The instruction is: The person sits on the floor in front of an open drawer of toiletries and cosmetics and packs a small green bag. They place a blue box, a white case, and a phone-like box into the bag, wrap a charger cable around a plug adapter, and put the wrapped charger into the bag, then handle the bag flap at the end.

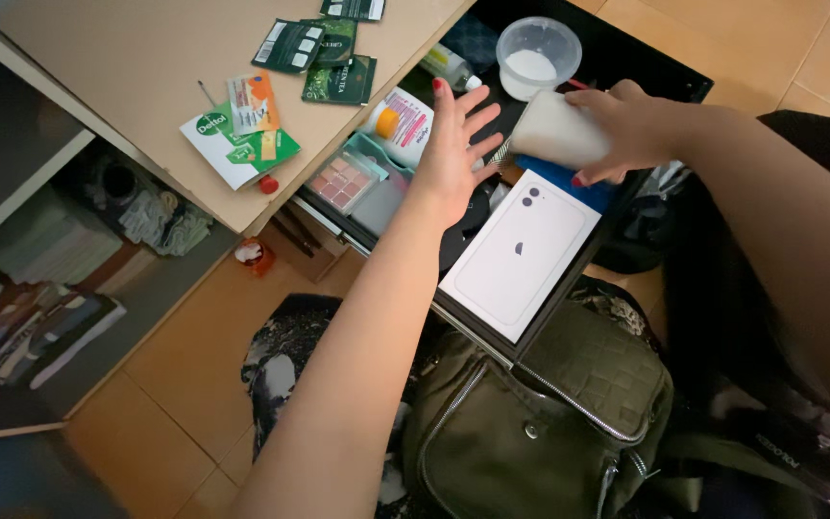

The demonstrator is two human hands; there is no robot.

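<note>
Hands: both reach over the open black drawer [665, 82] — the left hand [453, 144] is spread flat, fingers apart and holding nothing, hovering above the drawer's contents; the right hand [626, 130] is clamped around a white bottle [559, 130].
Table: pale wood table [127, 58] above the drawer, carrying dark green sachets [324, 58] and a green and white packet [242, 139].
Bag: olive quilted bag [549, 423] with zips, just below the drawer's front edge.
Box: flat white phone box [521, 255] lying in the drawer, under and between the two hands.
White bottle: matte, rounded, tilted on its side with its ribbed neck pointing toward the left hand — held above the phone box.
Tub: clear round tub [538, 53] with white contents at the drawer's back.
Palette: pink-toned makeup palette [343, 181] at the drawer's left end.
</note>
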